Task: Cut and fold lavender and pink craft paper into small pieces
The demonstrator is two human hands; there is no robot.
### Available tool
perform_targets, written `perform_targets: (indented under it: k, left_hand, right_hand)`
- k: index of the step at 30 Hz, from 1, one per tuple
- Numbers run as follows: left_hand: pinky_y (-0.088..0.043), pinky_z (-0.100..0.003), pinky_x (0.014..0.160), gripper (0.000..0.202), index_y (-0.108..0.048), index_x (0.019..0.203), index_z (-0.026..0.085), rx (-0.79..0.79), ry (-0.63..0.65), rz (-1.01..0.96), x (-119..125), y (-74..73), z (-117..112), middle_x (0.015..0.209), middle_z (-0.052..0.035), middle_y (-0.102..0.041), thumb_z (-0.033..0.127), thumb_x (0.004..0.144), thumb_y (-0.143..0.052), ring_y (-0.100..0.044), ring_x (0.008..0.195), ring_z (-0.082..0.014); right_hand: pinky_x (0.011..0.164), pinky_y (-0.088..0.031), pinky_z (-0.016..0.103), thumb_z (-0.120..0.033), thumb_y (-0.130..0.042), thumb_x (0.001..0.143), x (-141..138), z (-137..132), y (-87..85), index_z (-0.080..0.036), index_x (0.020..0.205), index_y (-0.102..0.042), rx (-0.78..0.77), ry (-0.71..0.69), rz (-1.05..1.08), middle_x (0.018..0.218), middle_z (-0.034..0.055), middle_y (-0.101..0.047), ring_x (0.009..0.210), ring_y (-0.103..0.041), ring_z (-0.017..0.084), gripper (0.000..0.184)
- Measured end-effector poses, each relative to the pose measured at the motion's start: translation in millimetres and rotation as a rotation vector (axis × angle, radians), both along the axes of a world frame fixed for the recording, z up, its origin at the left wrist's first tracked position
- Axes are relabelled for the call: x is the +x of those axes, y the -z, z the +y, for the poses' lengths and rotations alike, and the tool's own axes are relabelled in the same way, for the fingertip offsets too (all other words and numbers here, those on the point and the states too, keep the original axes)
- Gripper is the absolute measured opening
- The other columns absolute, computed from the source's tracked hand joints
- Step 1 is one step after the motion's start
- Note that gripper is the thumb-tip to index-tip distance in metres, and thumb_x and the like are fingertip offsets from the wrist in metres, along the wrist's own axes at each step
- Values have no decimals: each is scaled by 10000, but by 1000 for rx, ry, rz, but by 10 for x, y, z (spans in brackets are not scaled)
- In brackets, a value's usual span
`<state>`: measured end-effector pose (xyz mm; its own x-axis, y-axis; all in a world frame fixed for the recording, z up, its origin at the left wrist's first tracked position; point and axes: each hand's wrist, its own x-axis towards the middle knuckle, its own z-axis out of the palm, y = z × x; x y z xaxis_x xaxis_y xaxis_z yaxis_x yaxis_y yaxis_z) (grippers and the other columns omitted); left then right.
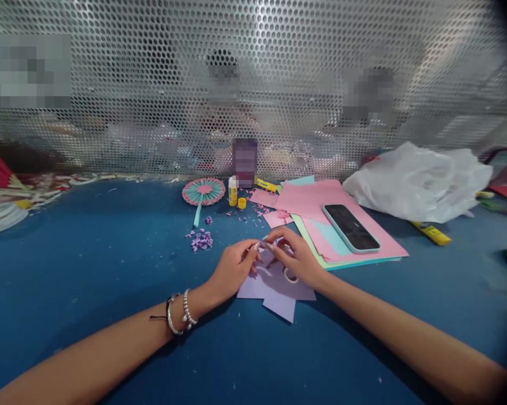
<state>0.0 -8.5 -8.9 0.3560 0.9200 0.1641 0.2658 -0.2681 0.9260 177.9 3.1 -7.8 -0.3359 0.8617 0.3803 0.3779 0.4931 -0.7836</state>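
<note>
My left hand [236, 267] and my right hand [298, 256] meet above sheets of purple paper [279, 308]. Fingertips of both hands pinch a small strip of purplish paper [263, 243], mostly covered by the fingers. Under my right hand, scissors with a pale ring handle [291, 275] lie on the purple sheets, their blades partly hidden. To the left of my hands is a small heap of crumpled purple paper bits [202, 241]. Behind it lies a round pleated paper fan [203, 192] in pink and turquoise.
A glue stick [232, 194] stands by its yellow cap [242, 203]. At right, a phone [351, 228] rests on pink paper [308, 197], near a white plastic bag [420, 183] and a yellow tube [432, 233]. A perforated metal panel [152, 112] closes off the table's back.
</note>
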Motion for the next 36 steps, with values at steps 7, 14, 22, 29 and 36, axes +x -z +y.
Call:
perform_targets:
  k: [7, 14, 22, 29, 36]
  left_hand:
    - [-441, -210, 548, 290, -596, 925, 146, 29, 22, 19, -1, 9, -11, 725, -14, -591, 325, 916, -368, -540, 532, -83]
    - [-439, -232, 603, 296, -604, 905, 152, 81, -6, 81, -8, -21, -18, 720, -15, -615, 322, 924, -362, -549, 565, -97]
    - [-416, -235, 592, 307, -623, 1020, 151, 54, -13, 110, -10, -58, -39, 592, -2, -600, 314, 915, -384, -558, 555, -114]
    - [-431, -240, 596, 332, -635, 1064, 133, -20, 32, 32, -24, -74, -33, 616, -29, -641, 267, 894, -383, -584, 579, -125]
    - [-436, -233, 588, 343, -669, 1028, 155, 25, 11, 47, -19, -82, -46, 588, -20, -642, 329, 888, -408, -572, 567, -117]
  right_hand:
    - [623, -452, 272, -290, -503, 851, -26, -25, -38, -223, 891, -535, -13, 2, -2, 871, 23, -565, 725, -542, 118, 84]
    - [596, -455, 261, -282, -494, 849, -52, -99, -74, -216, 912, -524, -25, 31, -19, 876, 32, -563, 737, -556, 127, 96]
    - [550, -456, 234, -212, -476, 836, -85, -131, -40, -210, 908, -510, -71, 79, 8, 816, 14, -549, 673, -569, 111, 79]
    - [582, -466, 257, -226, -465, 839, -73, -119, -33, -204, 900, -505, -97, 75, 28, 854, 26, -559, 696, -580, 119, 76]
    - [583, -473, 249, -232, -457, 848, -75, -131, -48, -204, 913, -495, -98, 41, 39, 866, 24, -539, 682, -589, 105, 80]
